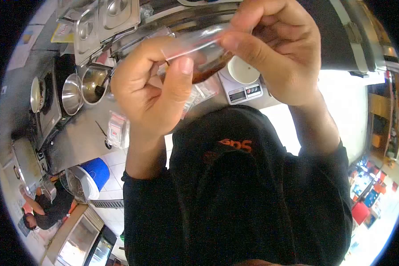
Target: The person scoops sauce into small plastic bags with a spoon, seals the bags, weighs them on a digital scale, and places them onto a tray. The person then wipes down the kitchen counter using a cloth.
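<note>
Left hand point(150, 88) and right hand point(283, 57) up close, clear bag point(198, 48) strung between. Grip: thumb-and-finger pinch at each end of its red-lined strip; dark brown fill point(208, 74) below grip. Probably light, limp, slippery. Hold by strip, don't squeeze fill.

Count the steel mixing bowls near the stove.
2. One steel bowl is right beside the stove; the other bowl, with something dark in it, is next to that, nearer the left hand, which may hide more.
</note>
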The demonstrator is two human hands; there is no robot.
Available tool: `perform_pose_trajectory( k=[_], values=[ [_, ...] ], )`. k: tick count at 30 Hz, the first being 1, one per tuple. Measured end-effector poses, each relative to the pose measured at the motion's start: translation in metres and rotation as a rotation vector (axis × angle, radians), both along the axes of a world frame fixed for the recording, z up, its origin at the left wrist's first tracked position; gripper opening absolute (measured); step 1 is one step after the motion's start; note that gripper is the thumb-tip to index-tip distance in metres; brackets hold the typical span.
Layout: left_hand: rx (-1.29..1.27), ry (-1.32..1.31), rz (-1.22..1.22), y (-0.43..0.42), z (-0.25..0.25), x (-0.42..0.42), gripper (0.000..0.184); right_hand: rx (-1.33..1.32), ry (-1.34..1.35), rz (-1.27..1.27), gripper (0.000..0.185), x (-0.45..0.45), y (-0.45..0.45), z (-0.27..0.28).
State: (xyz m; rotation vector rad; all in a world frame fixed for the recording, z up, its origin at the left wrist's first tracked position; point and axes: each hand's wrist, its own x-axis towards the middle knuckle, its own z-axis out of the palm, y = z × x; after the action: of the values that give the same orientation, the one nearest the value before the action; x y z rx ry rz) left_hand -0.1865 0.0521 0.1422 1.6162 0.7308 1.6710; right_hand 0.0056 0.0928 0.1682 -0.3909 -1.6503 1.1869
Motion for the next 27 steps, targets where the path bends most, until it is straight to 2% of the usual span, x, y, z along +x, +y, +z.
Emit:
perform_pose_trajectory(
  k=[2,6,9,11,13,14,16,20,23,27],
  values=[
    [-0.042,0.048,-0.070,-0.002,-0.005,-0.001,0.007,-0.128,0.016,-0.048,0.032,-0.001,-0.010,-0.003],
    [-0.083,0.164,-0.081,-0.006,-0.010,0.005,0.007,-0.278,0.045,0.045,0.044,0.009,-0.014,-0.021],
    [-0.069,0.232,-0.069,-0.004,-0.017,0.012,0.008,-0.344,-0.028,0.296,0.053,0.036,-0.002,-0.017],
    [-0.043,0.301,-0.081,-0.005,-0.012,0.013,0.008,-0.322,-0.083,0.259,0.048,0.040,-0.006,-0.017],
    [-0.044,0.335,-0.094,-0.006,-0.009,0.015,0.008,-0.246,-0.114,-0.058,0.030,0.021,-0.029,-0.020],
    [-0.062,0.334,-0.103,-0.008,-0.009,0.015,0.008,-0.255,-0.242,-0.087,0.020,0.023,-0.032,-0.016],
    [-0.080,0.343,-0.119,-0.010,-0.010,0.016,0.007,-0.171,-0.340,-0.081,0.013,0.026,-0.033,-0.015],
    [-0.030,0.425,-0.121,-0.009,-0.012,0.017,0.005,-0.122,-0.389,-0.104,0.009,0.029,-0.035,-0.008],
    [0.004,0.500,-0.166,-0.006,-0.001,0.028,0.005,0.110,-0.474,-0.207,0.008,0.035,-0.038,-0.007],
    [-0.002,0.477,-0.236,-0.004,-0.011,0.054,0.005,0.004,-0.446,-0.213,0.005,0.057,-0.050,-0.011]
  ],
)
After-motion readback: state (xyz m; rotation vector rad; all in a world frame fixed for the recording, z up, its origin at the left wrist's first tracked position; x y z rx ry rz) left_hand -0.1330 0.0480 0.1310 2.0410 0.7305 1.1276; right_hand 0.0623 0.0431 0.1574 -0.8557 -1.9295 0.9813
